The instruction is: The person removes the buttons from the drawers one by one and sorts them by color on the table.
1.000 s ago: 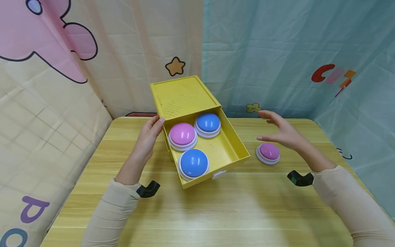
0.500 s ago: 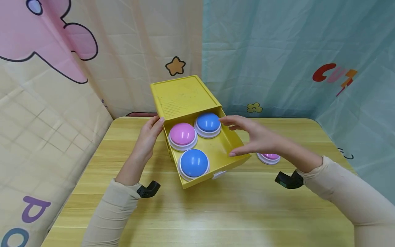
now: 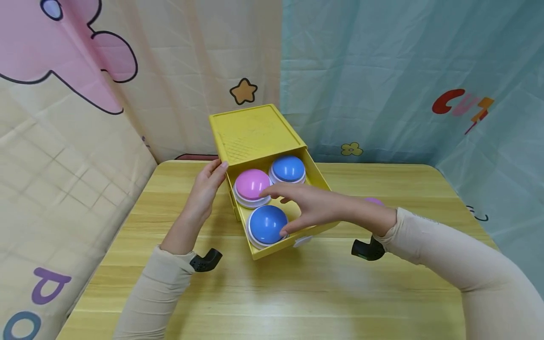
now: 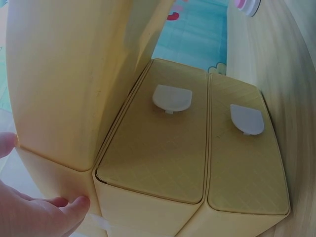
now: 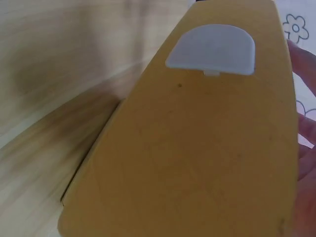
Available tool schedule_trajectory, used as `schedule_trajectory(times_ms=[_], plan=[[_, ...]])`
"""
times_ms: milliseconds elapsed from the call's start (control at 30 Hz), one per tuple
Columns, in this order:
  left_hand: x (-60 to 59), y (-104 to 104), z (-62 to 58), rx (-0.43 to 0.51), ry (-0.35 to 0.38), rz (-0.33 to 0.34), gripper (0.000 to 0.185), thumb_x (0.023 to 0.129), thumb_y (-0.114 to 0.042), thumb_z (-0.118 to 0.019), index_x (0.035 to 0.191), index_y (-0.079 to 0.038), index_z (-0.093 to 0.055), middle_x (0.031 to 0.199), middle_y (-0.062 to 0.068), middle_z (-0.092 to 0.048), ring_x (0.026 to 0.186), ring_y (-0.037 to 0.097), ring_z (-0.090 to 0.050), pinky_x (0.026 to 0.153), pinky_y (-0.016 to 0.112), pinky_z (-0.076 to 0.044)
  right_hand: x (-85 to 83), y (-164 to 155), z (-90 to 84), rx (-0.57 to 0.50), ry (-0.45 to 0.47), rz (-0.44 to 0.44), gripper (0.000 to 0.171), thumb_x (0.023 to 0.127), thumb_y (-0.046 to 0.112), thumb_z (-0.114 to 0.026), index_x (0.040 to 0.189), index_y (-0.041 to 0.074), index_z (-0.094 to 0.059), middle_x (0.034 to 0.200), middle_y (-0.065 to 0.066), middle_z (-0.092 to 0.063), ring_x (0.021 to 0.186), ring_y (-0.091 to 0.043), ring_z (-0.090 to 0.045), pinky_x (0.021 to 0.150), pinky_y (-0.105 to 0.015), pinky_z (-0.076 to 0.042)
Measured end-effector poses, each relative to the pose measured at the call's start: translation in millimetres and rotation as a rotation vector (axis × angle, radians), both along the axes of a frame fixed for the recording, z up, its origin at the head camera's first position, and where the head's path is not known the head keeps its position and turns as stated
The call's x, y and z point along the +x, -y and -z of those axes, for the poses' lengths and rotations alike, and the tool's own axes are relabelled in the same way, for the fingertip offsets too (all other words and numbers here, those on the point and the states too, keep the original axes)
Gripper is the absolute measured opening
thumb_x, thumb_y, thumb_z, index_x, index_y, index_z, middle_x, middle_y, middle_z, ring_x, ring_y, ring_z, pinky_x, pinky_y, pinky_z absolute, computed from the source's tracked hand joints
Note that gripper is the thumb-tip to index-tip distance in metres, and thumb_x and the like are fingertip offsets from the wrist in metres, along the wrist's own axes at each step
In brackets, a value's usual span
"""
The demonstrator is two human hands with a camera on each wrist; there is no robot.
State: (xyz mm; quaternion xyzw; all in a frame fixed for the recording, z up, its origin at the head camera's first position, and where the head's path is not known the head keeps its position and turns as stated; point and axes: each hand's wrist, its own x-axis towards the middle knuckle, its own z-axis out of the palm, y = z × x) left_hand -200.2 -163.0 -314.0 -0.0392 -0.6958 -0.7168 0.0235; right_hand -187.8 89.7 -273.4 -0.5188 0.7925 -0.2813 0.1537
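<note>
A yellow drawer box [image 3: 255, 130] stands at the back of the wooden table [image 3: 297, 293], its top drawer [image 3: 316, 179] pulled out. Inside lie a pink dome button [image 3: 250, 183], a blue one [image 3: 288, 167] behind it and a blue one [image 3: 263, 224] at the front. My right hand [image 3: 274, 212] reaches into the drawer over the front blue button, fingers spread, thumb at its right edge. My left hand [image 3: 210, 179] rests flat against the box's left side. The right wrist view shows the drawer's front and its white handle [image 5: 212, 47].
A second pink button [image 3: 374, 200] sits on the table right of the box, mostly hidden behind my right wrist. Two shut lower drawers with white handles [image 4: 172, 97] show in the left wrist view. Cloth walls close off the back and sides.
My right hand has swung left from above the loose pink button into the drawer, over the front blue button. The left hand has stayed on the box.
</note>
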Motion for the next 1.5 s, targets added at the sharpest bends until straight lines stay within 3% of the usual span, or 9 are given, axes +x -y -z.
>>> schedule_trajectory(times_ms=[300, 667, 800, 967, 1333, 1500], plan=[[0.2, -1, -0.7, 0.001, 0.016, 0.0, 0.065, 0.094, -0.031, -0.046, 0.14, 0.006, -0.018, 0.143, 0.016, -0.022, 0.129, 0.019, -0.024, 0.105, 0.029, -0.022, -4.7, 15, 14.9, 0.119, -0.087, -0.056, 0.075, 0.07, 0.027, -0.078, 0.132, 0.008, -0.04, 0.131, -0.001, -0.042, 0.12, -0.011, -0.035, 0.101, -0.024, -0.028], [-0.1, -1, 0.3, 0.011, 0.015, -0.016, 0.064, 0.094, -0.03, -0.046, 0.139, 0.005, -0.019, 0.143, 0.016, -0.023, 0.129, 0.019, -0.025, 0.105, 0.029, -0.023, -10.0, 18, 18.7, 0.126, -0.104, -0.08, 0.07, 0.071, 0.03, -0.076, 0.129, 0.009, -0.044, 0.128, -0.003, -0.044, 0.117, -0.013, -0.038, 0.099, -0.026, -0.032], [-1.5, -1, 1.4, 0.016, 0.013, -0.009, 0.065, 0.094, -0.031, -0.047, 0.139, 0.006, -0.019, 0.143, 0.016, -0.023, 0.129, 0.02, -0.025, 0.105, 0.028, -0.023, -13.6, 13, 12.6, 0.09, -0.058, -0.073, 0.069, 0.071, 0.03, -0.076, 0.128, 0.008, -0.044, 0.127, -0.004, -0.044, 0.115, -0.015, -0.039, 0.097, -0.029, -0.035], [-2.5, -1, 1.1, 0.02, 0.004, -0.001, 0.065, 0.094, -0.031, -0.047, 0.139, 0.006, -0.018, 0.143, 0.016, -0.022, 0.129, 0.018, -0.024, 0.105, 0.028, -0.022, -14.0, 1, -3.9, 0.029, -0.007, -0.04, 0.069, 0.072, 0.029, -0.075, 0.129, 0.008, -0.043, 0.129, -0.005, -0.043, 0.114, -0.019, -0.04, 0.092, -0.032, -0.04], [-1.3, -1, 0.0, 0.022, 0.01, 0.008, 0.066, 0.094, -0.031, -0.047, 0.14, 0.006, -0.016, 0.144, 0.016, -0.02, 0.129, 0.018, -0.023, 0.105, 0.028, -0.022, -10.5, -61, -39.7, -0.088, -0.097, 0.127, 0.066, 0.07, 0.02, -0.077, 0.127, 0.009, -0.045, 0.126, -0.005, -0.043, 0.109, -0.021, -0.041, 0.084, -0.037, -0.046], [-1.2, 0, 0.7, 0.027, -0.003, 0.013, 0.066, 0.094, -0.03, -0.046, 0.139, 0.007, -0.016, 0.143, 0.016, -0.02, 0.129, 0.018, -0.023, 0.105, 0.028, -0.022, -7.1, -97, -42.2, -0.097, -0.151, 0.253, 0.068, 0.067, 0.015, -0.079, 0.127, 0.009, -0.047, 0.122, -0.002, -0.044, 0.106, -0.019, -0.042, 0.081, -0.037, -0.047]])
